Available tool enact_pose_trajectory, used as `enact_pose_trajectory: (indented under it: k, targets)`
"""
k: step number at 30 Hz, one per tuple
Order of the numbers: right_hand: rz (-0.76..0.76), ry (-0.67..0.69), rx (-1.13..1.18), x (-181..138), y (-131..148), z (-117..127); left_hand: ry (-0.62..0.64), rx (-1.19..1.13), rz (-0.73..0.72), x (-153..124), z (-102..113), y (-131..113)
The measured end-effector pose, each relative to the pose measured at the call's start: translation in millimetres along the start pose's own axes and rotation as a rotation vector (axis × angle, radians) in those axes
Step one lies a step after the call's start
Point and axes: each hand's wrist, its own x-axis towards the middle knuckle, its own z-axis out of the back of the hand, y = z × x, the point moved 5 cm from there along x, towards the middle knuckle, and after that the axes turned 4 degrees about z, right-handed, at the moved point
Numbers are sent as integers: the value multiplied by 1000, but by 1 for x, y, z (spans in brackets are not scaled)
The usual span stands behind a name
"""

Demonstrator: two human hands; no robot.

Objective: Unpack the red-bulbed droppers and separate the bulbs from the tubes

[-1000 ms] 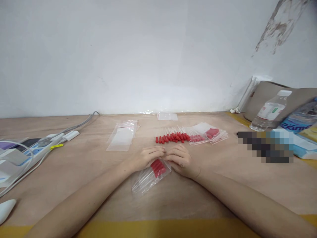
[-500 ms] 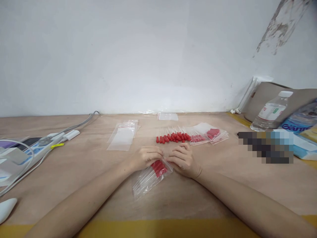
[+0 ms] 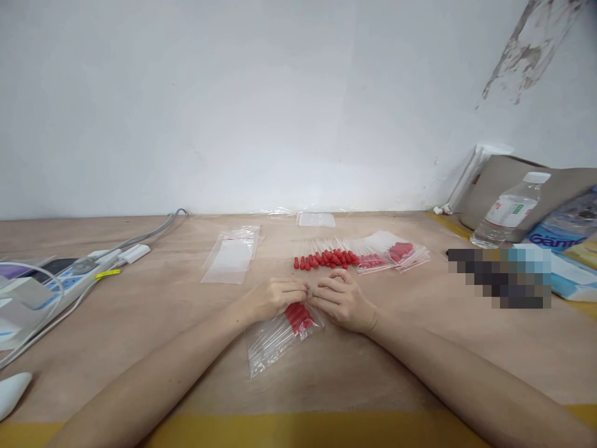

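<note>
The transparent bag (image 3: 265, 354) lay on the brown tabletop (image 3: 209, 386) at the near side of the hands, slanted, with one corner pointing down toward the near edge and its upper end under the fingers. Its film was thin and glossy, creased in places and catching bright white streaks of light along its lower part. Through it showed a bundle of sticks, their pale shafts fanned slightly side by side toward the lower left and their red heads (image 3: 298, 318) packed close together at the upper right, a deep, even red, rounded and longish. The left hand (image 3: 277, 297) and the right hand (image 3: 342, 305) met above those heads, the fingers of each pinched together on the bag's upper edge; the fingertips themselves were partly hidden. Just beyond the hands lay a row of loose sticks (image 3: 326, 258) with the same red heads, and touching its right end were filled bags (image 3: 402, 251) of similar sticks, overlapping one another. Flat bags (image 3: 226, 260) with a red line near the top lay to the left.
</note>
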Motion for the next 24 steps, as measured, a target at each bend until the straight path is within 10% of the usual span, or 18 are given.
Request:
enact_pose_trajectory:
  k: [7, 16, 24]
  targets:
    - [-112, 30, -46, -8, -15, 1, -36, -131, 206, -4, 23, 19]
    - [-189, 127, 338, -15, -19, -2, 284, -239, 731, 0, 21, -13]
    - [-538, 246, 768, -12, -26, -19, 426, -278, 753, -18, 3, -24]
